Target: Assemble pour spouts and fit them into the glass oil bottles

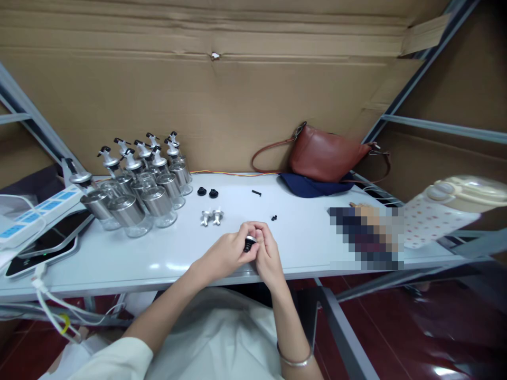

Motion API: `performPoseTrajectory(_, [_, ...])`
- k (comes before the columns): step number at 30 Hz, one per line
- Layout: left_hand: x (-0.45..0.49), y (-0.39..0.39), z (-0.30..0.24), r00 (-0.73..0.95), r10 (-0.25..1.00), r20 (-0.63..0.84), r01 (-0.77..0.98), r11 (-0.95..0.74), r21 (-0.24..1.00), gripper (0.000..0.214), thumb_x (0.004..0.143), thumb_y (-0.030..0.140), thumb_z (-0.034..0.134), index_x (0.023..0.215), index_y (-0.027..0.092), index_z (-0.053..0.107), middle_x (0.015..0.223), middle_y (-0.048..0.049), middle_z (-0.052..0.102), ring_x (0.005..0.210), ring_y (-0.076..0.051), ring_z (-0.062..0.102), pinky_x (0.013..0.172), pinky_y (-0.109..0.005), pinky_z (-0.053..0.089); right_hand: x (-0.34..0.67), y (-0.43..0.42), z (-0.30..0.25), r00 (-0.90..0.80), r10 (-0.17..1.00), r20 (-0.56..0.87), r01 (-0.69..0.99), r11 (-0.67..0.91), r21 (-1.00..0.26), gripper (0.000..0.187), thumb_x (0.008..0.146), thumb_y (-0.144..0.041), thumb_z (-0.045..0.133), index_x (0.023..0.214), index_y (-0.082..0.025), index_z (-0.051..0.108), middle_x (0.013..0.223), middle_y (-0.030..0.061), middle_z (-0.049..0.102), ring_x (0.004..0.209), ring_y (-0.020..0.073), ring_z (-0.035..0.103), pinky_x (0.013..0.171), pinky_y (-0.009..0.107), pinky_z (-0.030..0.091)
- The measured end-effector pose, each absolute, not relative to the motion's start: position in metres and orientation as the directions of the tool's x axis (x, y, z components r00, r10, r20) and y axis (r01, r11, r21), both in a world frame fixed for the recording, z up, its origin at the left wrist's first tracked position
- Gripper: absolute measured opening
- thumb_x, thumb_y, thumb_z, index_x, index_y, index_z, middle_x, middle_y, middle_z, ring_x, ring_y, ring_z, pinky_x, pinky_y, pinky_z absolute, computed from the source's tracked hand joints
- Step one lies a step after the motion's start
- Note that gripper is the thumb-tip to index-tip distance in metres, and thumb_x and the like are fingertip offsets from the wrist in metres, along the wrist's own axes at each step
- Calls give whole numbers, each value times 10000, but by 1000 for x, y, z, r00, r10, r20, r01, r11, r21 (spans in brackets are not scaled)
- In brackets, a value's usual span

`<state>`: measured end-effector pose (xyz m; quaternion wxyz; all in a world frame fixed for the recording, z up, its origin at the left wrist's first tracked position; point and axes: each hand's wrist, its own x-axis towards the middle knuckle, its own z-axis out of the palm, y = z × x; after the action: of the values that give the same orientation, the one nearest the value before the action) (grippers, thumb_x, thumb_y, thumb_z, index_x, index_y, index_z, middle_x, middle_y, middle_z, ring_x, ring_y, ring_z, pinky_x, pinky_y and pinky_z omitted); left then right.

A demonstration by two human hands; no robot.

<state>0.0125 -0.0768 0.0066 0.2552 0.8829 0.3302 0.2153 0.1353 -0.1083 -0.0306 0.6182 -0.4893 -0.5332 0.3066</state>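
Note:
Close to the table's front edge, my left hand [232, 252] and my right hand [270, 258] meet with fingers curled together. Between them is a bottle pourer [249, 244] with a black ribbed stopper and a silver rim; its upper part is hidden by my fingers. Both hands are closed on it. Just beyond lie two silver pourer spouts [211, 217], and behind those are two black stoppers [208, 192]. A thin black strip [256, 193] and a few tiny black pieces [274, 217] lie on the white table [174, 256] farther right.
Several glass bottles with steel sleeves and pourers [156, 206] crowd the left. A power strip [39, 216] and a dark device [51, 248] lie beyond them. A brown bag [328, 153] on a navy cap [312, 186] and a spotted bottle [439, 216] stand right.

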Motion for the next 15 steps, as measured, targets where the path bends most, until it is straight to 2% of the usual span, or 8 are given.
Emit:
performPoseTrajectory(6, [13, -78, 3, 710, 673, 205, 421, -639, 644, 128, 892, 257, 421, 1005, 202, 398, 814, -22, 615, 652, -169, 623, 611, -261, 464, 137, -106, -32, 293, 906, 306, 142, 275, -951, 348, 910, -523, 391, 860, -219, 553, 743, -1, 577, 697, 161, 548, 677, 276, 436])
performPoseTrajectory(10, [19, -82, -5, 792, 526, 310, 308, -783, 541, 106, 858, 202, 451, 957, 197, 415, 937, -66, 615, 777, -185, 641, 685, -285, 498, 142, -103, -37, 357, 911, 204, -86, 250, -965, 359, 883, -554, 430, 754, -226, 499, 669, -13, 540, 617, 151, 512, 618, 275, 435])
performPoseTrajectory(12, [21, -83, -7, 795, 516, 320, 309, -797, 518, 100, 856, 190, 449, 950, 194, 413, 951, -77, 616, 795, -191, 641, 699, -295, 503, 143, -102, -36, 343, 923, 177, -148, 239, -960, 347, 870, -545, 460, 753, -221, 509, 688, -9, 550, 608, 145, 506, 611, 274, 438])
performPoseTrajectory(15, [21, -83, -4, 782, 562, 270, 359, -760, 542, 109, 860, 202, 461, 959, 197, 416, 921, -56, 620, 736, -172, 630, 682, -287, 499, 144, -102, -34, 361, 911, 200, -66, 239, -969, 326, 862, -507, 489, 794, -203, 589, 790, 21, 584, 678, 153, 522, 664, 281, 448])
